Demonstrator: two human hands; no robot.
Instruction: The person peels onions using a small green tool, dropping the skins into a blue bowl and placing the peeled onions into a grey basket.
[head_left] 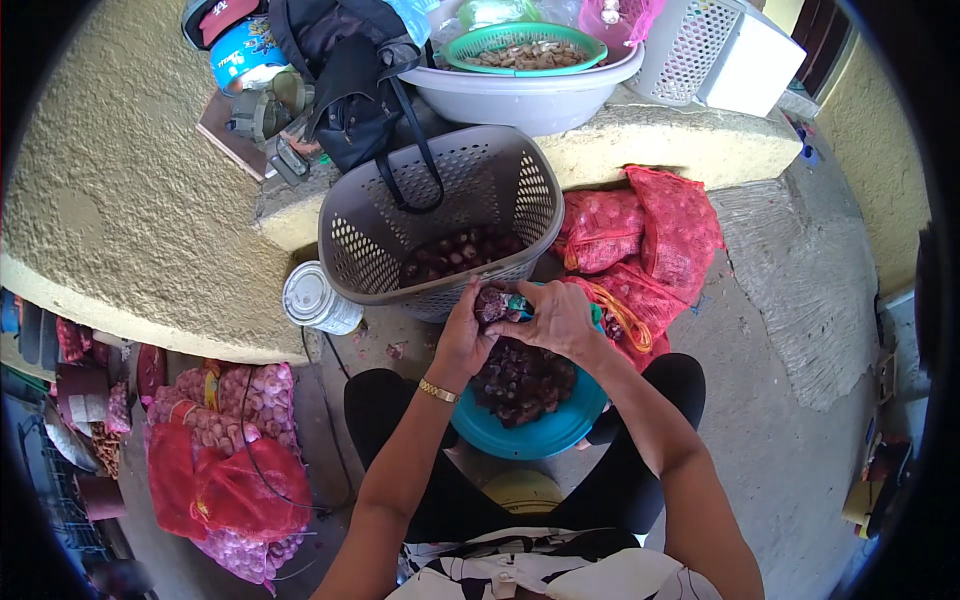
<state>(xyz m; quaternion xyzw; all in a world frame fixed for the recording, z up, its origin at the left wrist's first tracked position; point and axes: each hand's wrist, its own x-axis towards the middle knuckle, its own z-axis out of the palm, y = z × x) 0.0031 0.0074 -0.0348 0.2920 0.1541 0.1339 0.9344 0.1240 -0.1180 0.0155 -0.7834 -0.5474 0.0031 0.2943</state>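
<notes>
A rough concrete ledge [690, 140] curves across the upper part of the view and carries a white plastic basin [530, 95] with a green sieve basket [525, 40] set in it, a black bag [345, 60] and a white perforated crate [690, 45]. Leaning against the ledge, tilted toward the person, stands a grey perforated laundry basket [440, 215] with dark red shallots lying in its bottom. Red mesh sacks [650, 235] are heaped on the floor to its right, and more red mesh sacks of shallots [235, 455] lie at the lower left. A teal bowl [545, 435] rests between the person's knees, heaped with shallot peelings and bulbs. A silver tin can [315, 297] lies on its side just left of the basket.

Above the bowl, just under the basket's rim, the left hand [462, 335] has its fingers curled around a dark red shallot [492, 303], pinching it at the tips. The right hand [560, 320] meets it from the right, fingers closed on a small teal-handled knife [520, 305] touching the shallot.
</notes>
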